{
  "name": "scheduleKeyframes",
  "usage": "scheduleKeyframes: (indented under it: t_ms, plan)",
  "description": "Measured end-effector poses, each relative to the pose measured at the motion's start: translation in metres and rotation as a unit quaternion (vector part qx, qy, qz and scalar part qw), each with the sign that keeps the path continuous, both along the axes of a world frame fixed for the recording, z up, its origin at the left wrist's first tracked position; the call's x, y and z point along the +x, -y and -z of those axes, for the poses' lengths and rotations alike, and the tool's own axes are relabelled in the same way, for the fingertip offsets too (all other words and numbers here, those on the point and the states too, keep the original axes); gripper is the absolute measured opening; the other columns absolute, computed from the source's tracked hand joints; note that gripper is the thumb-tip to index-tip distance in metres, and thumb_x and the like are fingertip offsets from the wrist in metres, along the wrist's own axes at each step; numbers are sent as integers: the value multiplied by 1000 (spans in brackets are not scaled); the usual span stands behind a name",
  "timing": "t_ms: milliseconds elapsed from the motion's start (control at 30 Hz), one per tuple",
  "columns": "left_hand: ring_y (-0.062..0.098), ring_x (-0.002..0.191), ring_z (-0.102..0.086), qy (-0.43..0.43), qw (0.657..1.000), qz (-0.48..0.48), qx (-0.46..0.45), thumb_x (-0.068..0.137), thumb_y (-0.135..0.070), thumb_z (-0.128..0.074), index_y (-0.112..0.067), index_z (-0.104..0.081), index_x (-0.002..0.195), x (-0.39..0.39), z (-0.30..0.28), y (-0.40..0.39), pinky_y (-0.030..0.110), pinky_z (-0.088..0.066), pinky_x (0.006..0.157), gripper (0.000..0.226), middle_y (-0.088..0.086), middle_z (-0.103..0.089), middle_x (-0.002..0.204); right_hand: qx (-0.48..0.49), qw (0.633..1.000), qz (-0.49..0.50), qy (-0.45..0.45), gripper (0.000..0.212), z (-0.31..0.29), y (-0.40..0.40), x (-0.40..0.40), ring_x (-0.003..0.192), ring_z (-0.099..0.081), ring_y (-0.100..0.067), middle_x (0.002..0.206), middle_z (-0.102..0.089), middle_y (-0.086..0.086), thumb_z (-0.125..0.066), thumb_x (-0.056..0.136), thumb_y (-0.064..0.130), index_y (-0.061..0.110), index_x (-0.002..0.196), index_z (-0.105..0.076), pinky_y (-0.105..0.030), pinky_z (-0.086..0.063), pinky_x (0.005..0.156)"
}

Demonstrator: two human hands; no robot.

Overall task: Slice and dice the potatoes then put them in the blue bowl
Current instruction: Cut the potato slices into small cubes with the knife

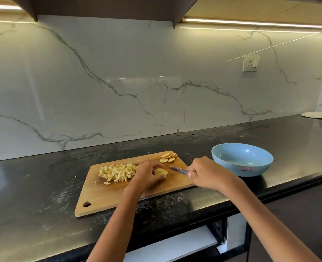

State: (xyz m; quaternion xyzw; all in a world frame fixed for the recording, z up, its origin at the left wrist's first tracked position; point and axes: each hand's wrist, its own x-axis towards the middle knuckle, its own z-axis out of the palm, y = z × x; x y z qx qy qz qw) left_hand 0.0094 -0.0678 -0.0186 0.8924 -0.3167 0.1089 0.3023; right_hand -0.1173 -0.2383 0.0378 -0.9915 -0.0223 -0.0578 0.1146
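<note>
A wooden cutting board point(107, 197) lies on the black counter. On its left-middle sits a pile of diced potato point(116, 172). Several round potato slices point(168, 157) lie at its far right corner. My left hand point(148, 173) curls its fingers round a stack of potato slices point(161, 172) on the board. My right hand point(203, 173) grips the handle of a knife point(177, 170), whose blade points left toward that stack. The blue bowl point(242, 159) stands to the right of the board and looks empty.
The black stone counter point(33, 195) runs left to right, with its front edge near my arms. A marble backsplash rises behind it, with a wall socket point(250, 63) at the right. A white round plate point(319, 115) lies at the far right. An open drawer point(175, 246) shows below.
</note>
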Motion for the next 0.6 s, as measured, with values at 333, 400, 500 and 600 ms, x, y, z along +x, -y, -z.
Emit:
scheduleKeyframes:
  t_ms: [333,400,500,600]
  plan:
    - [17,113,-50,-73,994,53,58,90,-13,-57,-24,-52,129,3,-6,0,25,-40,91,41,0,-50,134,14,1000,21,-8,40,9,0,12,50,-36,-10,58,-39,1,-46,95,15,17,57,-38,-22,-28,47]
    - [18,120,-46,-81,992,61,71,88,3,-50,-25,-55,126,3,-7,1,27,-38,96,47,0,-49,136,19,999,30,-10,28,12,1,14,51,-38,-9,60,-41,1,-46,96,16,12,68,-49,-22,-29,47]
    - [16,128,-39,-76,992,61,80,85,11,-45,-25,-60,119,5,-6,3,23,-33,97,52,0,-49,137,7,999,39,-13,22,14,1,13,52,-37,-10,61,-40,1,-45,95,16,13,74,-50,-22,-28,47]
    - [15,124,-43,-65,994,52,77,88,6,-49,-25,-61,117,7,-4,4,22,-34,95,45,-2,-52,132,-4,999,42,-12,34,15,1,12,51,-34,-9,61,-37,2,-45,96,16,15,62,-38,-22,-25,46]
